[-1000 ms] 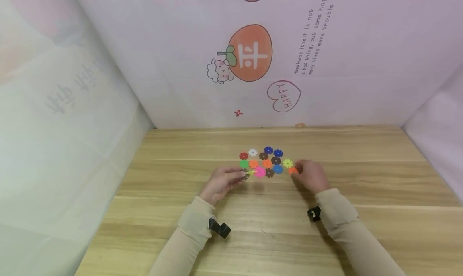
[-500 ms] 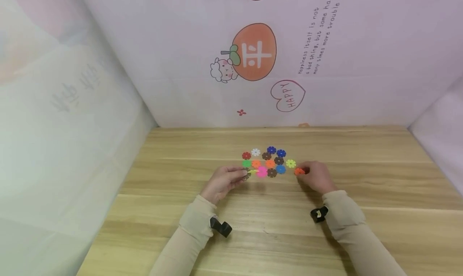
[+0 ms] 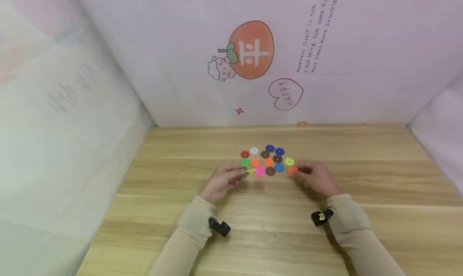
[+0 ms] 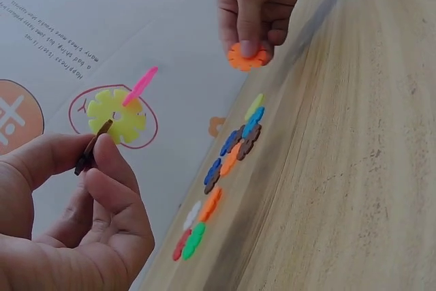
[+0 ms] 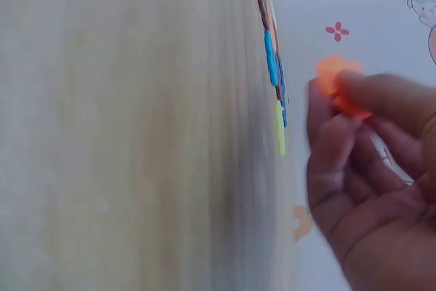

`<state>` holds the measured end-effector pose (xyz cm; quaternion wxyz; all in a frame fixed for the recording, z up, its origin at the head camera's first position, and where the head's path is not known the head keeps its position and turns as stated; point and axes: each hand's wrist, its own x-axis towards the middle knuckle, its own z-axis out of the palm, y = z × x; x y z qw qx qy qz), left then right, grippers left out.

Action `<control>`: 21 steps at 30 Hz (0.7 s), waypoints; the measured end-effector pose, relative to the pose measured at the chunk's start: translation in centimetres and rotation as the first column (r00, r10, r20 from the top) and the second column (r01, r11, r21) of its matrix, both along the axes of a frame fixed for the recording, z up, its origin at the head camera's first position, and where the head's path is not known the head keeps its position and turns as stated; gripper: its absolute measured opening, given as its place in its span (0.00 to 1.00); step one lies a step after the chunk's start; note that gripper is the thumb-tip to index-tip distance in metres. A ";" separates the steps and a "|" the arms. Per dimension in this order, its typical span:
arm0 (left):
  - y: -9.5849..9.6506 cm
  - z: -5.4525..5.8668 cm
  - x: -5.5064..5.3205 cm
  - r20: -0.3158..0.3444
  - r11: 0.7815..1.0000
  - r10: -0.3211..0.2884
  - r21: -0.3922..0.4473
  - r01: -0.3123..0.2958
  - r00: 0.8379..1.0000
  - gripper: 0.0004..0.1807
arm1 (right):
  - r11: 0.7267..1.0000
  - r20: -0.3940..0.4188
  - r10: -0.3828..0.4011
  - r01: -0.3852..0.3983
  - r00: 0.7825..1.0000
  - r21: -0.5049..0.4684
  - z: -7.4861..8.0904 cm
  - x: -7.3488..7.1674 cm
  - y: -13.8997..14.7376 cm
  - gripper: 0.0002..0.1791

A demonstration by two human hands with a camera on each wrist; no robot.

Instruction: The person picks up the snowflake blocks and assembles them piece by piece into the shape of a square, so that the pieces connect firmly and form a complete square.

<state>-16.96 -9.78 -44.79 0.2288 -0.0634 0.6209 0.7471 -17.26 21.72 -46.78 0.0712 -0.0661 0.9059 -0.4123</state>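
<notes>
My left hand (image 3: 222, 181) pinches a brown snowflake disc (image 4: 102, 131) edge-on between thumb and fingers. Slotted into that disc is a yellow disc (image 4: 99, 108), which in turn carries a pink disc (image 4: 141, 85) on its far edge. This joined chain is held up off the table. My right hand (image 3: 318, 177) pinches a single orange snowflake disc (image 4: 240, 60) by its edge, also raised and apart from the chain. In the right wrist view the same orange disc (image 5: 334, 69) looks blurred, partly covered by the thumb.
Several loose snowflake discs lie flat on the wooden table (image 3: 260, 232) between and beyond the hands, among them a white disc (image 3: 254, 150), a red disc (image 3: 244, 154), a green disc (image 3: 245, 162) and a light-blue disc (image 3: 279, 167). A printed cloth (image 3: 181, 87) stands behind the table.
My right hand moved slightly right with the orange disc, then back left, its wrist now further out. The left hand and its joined discs stay nearly still. The head view shifted a little.
</notes>
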 end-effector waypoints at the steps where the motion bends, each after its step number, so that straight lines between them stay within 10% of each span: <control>1: 0.0 0.1 0.0 0.004 1.000 -0.003 -0.006 0.003 1.000 0.16 | 1.000 -0.007 0.012 -0.012 1.000 -0.014 0.2 0.2 -0.2 0.20; 21: -0.3 0.2 0.2 0.013 1.000 -0.025 -0.006 0.025 1.000 0.18 | 0.981 -0.286 0.124 -0.161 0.950 -0.108 1.9 1.5 -4.7 0.05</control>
